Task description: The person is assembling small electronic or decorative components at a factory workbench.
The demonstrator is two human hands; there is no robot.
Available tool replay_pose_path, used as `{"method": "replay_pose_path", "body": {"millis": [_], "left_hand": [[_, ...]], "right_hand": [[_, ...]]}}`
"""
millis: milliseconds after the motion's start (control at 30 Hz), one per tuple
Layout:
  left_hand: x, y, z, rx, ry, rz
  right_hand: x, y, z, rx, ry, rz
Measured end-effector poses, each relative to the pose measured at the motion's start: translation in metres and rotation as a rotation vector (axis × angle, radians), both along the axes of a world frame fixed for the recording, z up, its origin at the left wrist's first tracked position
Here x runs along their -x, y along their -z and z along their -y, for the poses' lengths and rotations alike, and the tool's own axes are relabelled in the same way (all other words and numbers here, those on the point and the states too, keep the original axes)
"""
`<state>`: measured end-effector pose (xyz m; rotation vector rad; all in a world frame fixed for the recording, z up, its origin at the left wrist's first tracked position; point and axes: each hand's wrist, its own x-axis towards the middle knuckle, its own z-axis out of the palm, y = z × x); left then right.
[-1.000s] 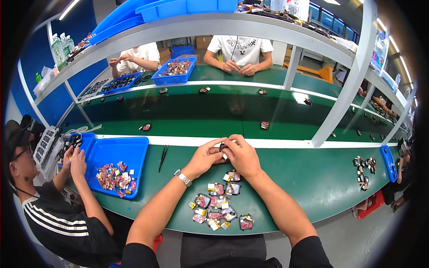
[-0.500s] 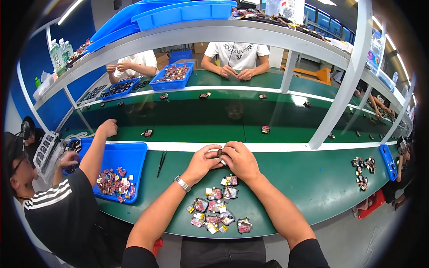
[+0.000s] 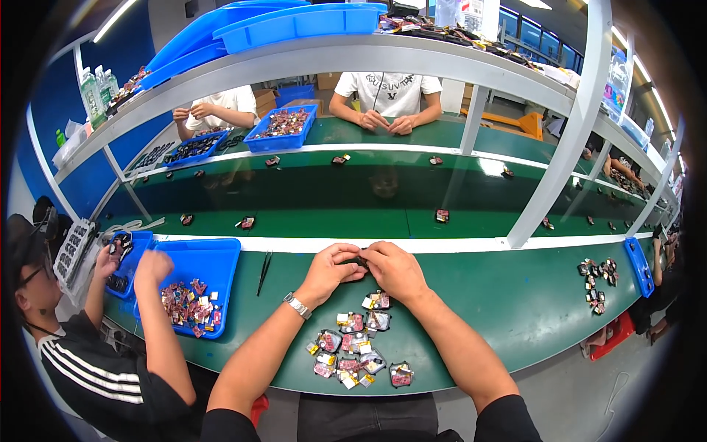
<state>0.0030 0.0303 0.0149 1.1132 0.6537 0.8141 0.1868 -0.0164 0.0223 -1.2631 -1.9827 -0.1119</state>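
Left hand (image 3: 335,272) and right hand (image 3: 395,269) meet above the green tabletop (image 3: 508,302), fingertips together, both gripping a small dark part (image 3: 361,260), mostly hidden by fingers, so exact shape can't be told. Watch (image 3: 297,304) on the left wrist. At 6 o'clock from the hands: a loose group of small cases (image 3: 373,359) with reddish boards and white-and-yellow bits; one lone case (image 3: 401,375) sits just right of it, between 5 and 6. Tweezers (image 3: 264,274) lie at 9 o'clock; farther out that way, a blue tray (image 3: 210,259) holds a heap of boards (image 3: 193,308). Co-worker in black (image 3: 96,376) at 8 o'clock, one hand over the tray. At 3 o'clock, well apart, another cluster of parts (image 3: 598,274). White rail (image 3: 449,244) runs across at 12.
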Motion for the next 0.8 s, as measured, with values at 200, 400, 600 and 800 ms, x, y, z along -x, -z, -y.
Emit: {"method": "replay_pose_path", "body": {"millis": [200, 400, 600, 800], "left_hand": [[-0.006, 0.004, 0.004, -0.108, -0.037, -0.03], [-0.003, 0.005, 0.001, -0.097, 0.024, -0.003], [-0.003, 0.0, 0.005, -0.004, 0.031, 0.098], [-0.003, 0.001, 0.003, 0.02, 0.035, 0.108]], "right_hand": [[0.001, -0.002, -0.001, 0.045, -0.032, -0.047], [0.011, -0.002, 0.0, -0.019, -0.021, -0.123], [0.011, -0.004, 0.002, 0.062, -0.076, -0.187], [0.011, -0.002, 0.001, 0.047, -0.016, -0.125]]}}
